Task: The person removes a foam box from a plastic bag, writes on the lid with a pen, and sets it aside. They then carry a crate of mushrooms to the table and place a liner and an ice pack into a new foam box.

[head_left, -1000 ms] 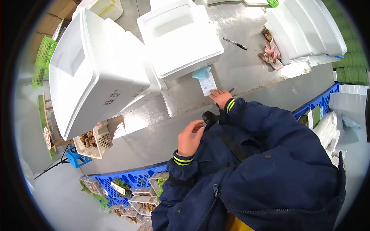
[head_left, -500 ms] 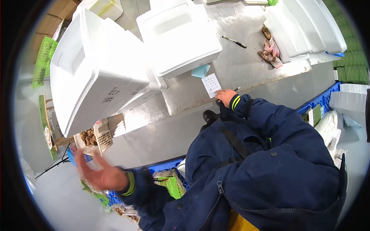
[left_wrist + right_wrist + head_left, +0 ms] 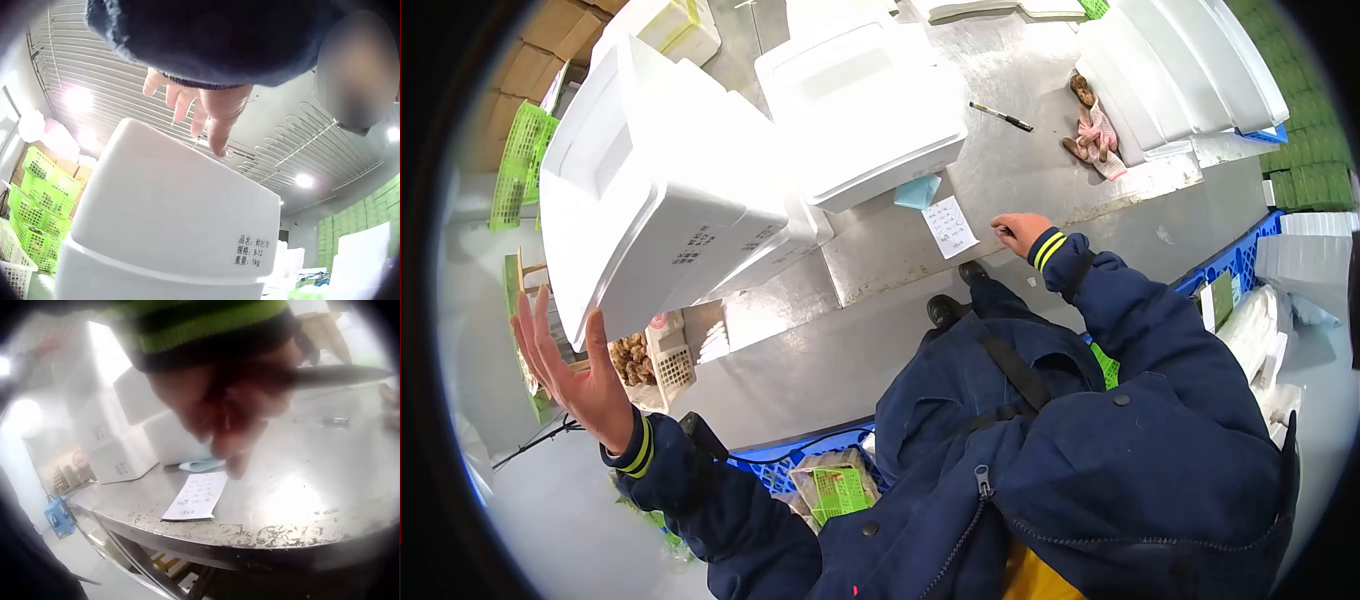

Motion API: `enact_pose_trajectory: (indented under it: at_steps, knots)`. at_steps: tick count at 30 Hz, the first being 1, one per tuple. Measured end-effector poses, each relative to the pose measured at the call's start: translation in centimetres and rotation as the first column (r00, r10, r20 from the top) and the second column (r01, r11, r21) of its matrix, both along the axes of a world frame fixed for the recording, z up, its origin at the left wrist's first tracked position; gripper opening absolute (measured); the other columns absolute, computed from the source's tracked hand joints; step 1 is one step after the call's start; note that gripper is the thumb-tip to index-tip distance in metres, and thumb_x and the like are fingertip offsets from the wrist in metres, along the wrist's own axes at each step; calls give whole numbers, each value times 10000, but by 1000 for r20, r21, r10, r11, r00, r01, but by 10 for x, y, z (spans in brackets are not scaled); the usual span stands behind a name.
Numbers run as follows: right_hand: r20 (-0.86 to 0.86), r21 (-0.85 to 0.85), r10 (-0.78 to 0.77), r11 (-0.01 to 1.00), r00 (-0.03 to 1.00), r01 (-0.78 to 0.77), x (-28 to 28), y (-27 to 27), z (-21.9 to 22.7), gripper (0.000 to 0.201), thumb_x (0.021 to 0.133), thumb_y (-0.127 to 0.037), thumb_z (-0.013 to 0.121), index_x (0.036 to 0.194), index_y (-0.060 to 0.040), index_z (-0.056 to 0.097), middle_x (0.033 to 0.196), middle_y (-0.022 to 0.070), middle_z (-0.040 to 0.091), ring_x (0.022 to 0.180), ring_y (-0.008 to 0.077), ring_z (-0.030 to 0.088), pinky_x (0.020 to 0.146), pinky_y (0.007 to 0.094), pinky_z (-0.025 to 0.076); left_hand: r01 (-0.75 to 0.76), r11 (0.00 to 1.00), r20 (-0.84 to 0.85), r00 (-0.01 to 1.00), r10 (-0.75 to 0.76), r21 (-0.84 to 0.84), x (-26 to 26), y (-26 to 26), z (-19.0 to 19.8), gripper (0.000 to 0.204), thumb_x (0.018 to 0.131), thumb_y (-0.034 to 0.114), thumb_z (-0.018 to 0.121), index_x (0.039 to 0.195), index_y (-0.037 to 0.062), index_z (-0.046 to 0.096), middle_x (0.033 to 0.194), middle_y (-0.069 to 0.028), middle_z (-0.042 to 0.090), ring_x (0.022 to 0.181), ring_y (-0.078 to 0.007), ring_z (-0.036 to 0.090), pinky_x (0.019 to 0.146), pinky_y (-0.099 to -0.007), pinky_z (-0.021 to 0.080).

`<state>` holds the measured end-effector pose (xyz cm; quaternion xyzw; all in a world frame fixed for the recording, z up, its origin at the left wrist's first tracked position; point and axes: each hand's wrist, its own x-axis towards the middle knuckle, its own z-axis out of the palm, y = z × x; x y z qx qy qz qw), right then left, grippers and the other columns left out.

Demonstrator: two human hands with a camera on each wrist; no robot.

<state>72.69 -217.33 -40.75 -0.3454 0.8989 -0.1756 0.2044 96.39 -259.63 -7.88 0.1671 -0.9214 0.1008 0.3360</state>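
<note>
My left hand (image 3: 580,375) is at the near left corner of a stack of white foam boxes (image 3: 690,200). Its fingers are straight and its thumb spread. In the left wrist view its fingers (image 3: 175,103) stand over the top edge of a box (image 3: 175,200) with printed black characters. My right hand (image 3: 1022,232) is curled over the metal table's front edge, holding a dark pen (image 3: 344,375) that sticks out beside the wrist. Just left of that hand lies a handwritten paper slip (image 3: 948,228), with a folded light-blue piece (image 3: 917,192) at its top.
Another white foam box (image 3: 860,110) stands behind the slip. Farther right on the table lie a second pen (image 3: 1001,116) and a pinkish glove (image 3: 1097,140), beside nested white boxes (image 3: 1175,80). A crate with brown lumpy contents (image 3: 635,360) is at the left.
My left hand has swung from in front of my body out to the left and up beside the stacked boxes. My right hand has come off the slip, moving right.
</note>
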Motion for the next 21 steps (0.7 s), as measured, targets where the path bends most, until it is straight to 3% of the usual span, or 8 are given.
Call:
enact_pose_trajectory:
  at_steps: [2, 6, 8, 11, 15, 16, 19, 21]
  knots:
    - [16, 59, -50, 997, 999, 49, 3, 1, 4, 280, 862, -326, 570, 1036, -115, 628, 842, 139, 668, 801, 336, 632, 707, 408, 500, 32, 999, -44, 999, -31, 23, -3, 5, 1, 465, 844, 265, 673, 1268, 146, 523, 1372, -85, 463, 1329, -314, 329, 1088, -484, 259]
    - [20, 49, -41, 998, 999, 40, 8, 4, -1, 284, 872, -345, 555, 1022, -117, 637, 836, 138, 670, 797, 335, 635, 704, 407, 503, 24, 999, -101, 995, -19, 47, -1, 24, 0, 439, 849, 158, 663, 1263, 111, 523, 1347, -103, 487, 1309, -304, 368, 1084, -463, 279]
    - [34, 58, -32, 998, 999, 30, 9, 3, -9, 273, 866, -336, 565, 1012, -118, 642, 827, 135, 671, 794, 337, 635, 708, 407, 504, 130, 976, -211, 973, -92, 173, 2, 33, -2, 425, 855, 72, 635, 1262, 67, 513, 1329, -120, 503, 1289, -296, 398, 1077, -439, 299]
    - [69, 80, -2, 997, 998, -4, 10, 1, -11, 259, 867, -329, 560, 1026, -140, 639, 878, 111, 680, 839, 319, 638, 726, 406, 508, 173, 963, -237, 964, -122, 209, 7, 39, -7, 423, 857, 27, 615, 1265, 42, 503, 1312, -125, 517, 1273, -288, 421, 1072, -423, 306]
    - [71, 85, 30, 996, 997, -36, 9, -1, -16, 252, 863, -320, 566, 1022, -139, 638, 883, 108, 679, 849, 317, 635, 732, 406, 506, 92, 983, -184, 981, -62, 158, 4, 27, 2, 470, 869, 86, 630, 1304, 28, 461, 1355, -147, 459, 1300, -267, 378, 1069, -406, 298]
    - [73, 60, 43, 997, 996, -47, 9, -2, -17, 252, 864, -318, 563, 1021, -136, 637, 880, 113, 676, 848, 321, 632, 732, 409, 504, 43, 998, -121, 992, -37, 54, 5, 19, 4, 482, 880, 187, 632, 1315, 66, 462, 1386, -114, 434, 1322, -279, 344, 1085, -433, 270]
    - [66, 35, 66, 997, 996, -68, 8, -5, -16, 250, 865, -311, 560, 1019, -129, 636, 874, 120, 671, 842, 327, 628, 732, 414, 501, 45, 998, 21, 999, -44, -49, 0, -3, -1, 488, 883, 274, 623, 1316, 106, 471, 1400, -73, 429, 1333, -294, 327, 1093, -455, 247]
    - [53, 32, 73, 997, 996, -75, 7, -6, -14, 249, 865, -307, 560, 1017, -126, 636, 870, 123, 669, 838, 331, 626, 732, 416, 499, 57, 997, 12, 998, -56, -47, -5, -9, -6, 469, 888, 313, 606, 1302, 125, 493, 1379, -55, 461, 1337, -301, 321, 1092, -465, 246]
